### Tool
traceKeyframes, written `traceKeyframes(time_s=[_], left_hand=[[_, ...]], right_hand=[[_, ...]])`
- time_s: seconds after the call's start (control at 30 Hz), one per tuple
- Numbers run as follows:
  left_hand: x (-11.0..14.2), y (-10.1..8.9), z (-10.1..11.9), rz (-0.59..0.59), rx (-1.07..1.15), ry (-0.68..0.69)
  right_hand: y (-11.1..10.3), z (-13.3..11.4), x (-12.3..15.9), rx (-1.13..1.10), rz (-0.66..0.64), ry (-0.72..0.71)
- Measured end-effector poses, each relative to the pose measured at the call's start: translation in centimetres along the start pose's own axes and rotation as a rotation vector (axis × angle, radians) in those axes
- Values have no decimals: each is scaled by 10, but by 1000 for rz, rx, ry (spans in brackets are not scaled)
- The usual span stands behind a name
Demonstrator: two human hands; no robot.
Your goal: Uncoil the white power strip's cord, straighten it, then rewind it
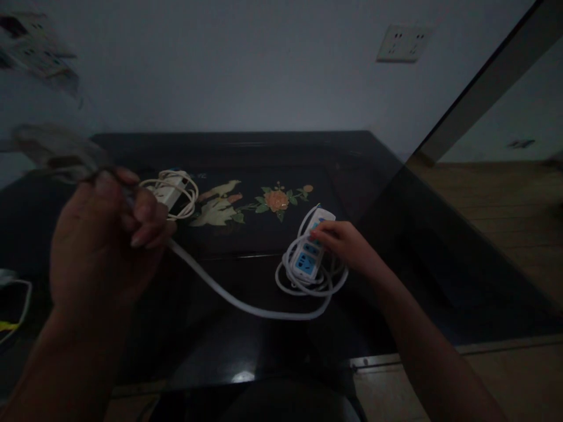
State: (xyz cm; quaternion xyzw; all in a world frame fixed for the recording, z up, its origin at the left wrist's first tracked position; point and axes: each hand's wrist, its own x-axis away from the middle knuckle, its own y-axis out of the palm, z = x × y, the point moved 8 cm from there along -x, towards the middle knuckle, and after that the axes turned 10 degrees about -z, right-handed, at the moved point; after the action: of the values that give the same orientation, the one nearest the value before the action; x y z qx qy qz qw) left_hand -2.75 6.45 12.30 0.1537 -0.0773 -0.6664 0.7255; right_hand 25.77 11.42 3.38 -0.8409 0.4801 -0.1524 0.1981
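Left grip (108, 234) holding rounded white cord (264, 314), right grip (343, 239) touching boxy plastic power strip (305, 264), hold unclear

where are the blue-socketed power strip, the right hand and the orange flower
Blue-socketed power strip (312, 249): head view, middle socket panel
Right hand (346, 241): head view, back of hand
Orange flower (277, 201): head view, central petals
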Motion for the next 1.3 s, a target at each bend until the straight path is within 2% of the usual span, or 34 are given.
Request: traceKeyframes(time_s=[0.07, 0.1, 0.17, 0.27, 0.33, 0.4, 0.57, 0.7, 0.83, 1.0, 1.13, 1.2, 1.3], left_hand=[[-6, 0, 5, -39, -84, 69], [-8, -2, 3, -69, -178, 48], [-10, -11, -11, -146, -440, -86], [-10, -23, -42, -355, -801, -265], [-9, -26, -61, -470, -915, -322], [-11, -25, -78, -536, -993, -336], [-18, -14, -105, -604, -1135, -266], [-17, -9, -121, -658, -1102, -303], [-14, -9, -127, -667, -1031, -356], [-10, -4, -110, -572, -844, -367], [-9, 5, -92, -534, -713, -383], [-10, 6, -88, -495, -587, -438], [-10, 8, -85, -370, -293, -519]], right_hand=[[-1, 8, 0, -223, -10, 46], [-2, 12, 0, -343, -10, 71], [-3, 19, 1, -562, 0, 107], [-6, 24, 1, -762, 18, 122], [-8, 26, 2, -809, 24, 124], [-7, 28, 6, -810, 13, 131], [-11, 35, 28, -707, 48, 110], [-20, 40, 47, -526, 127, 122], [-27, 37, 62, -360, 122, 136], [-32, 44, 93, -309, 148, 140], [-28, 48, 119, -258, 154, 104], [-25, 50, 129, -222, 146, 117], [-28, 46, 136, -139, 146, 104]])
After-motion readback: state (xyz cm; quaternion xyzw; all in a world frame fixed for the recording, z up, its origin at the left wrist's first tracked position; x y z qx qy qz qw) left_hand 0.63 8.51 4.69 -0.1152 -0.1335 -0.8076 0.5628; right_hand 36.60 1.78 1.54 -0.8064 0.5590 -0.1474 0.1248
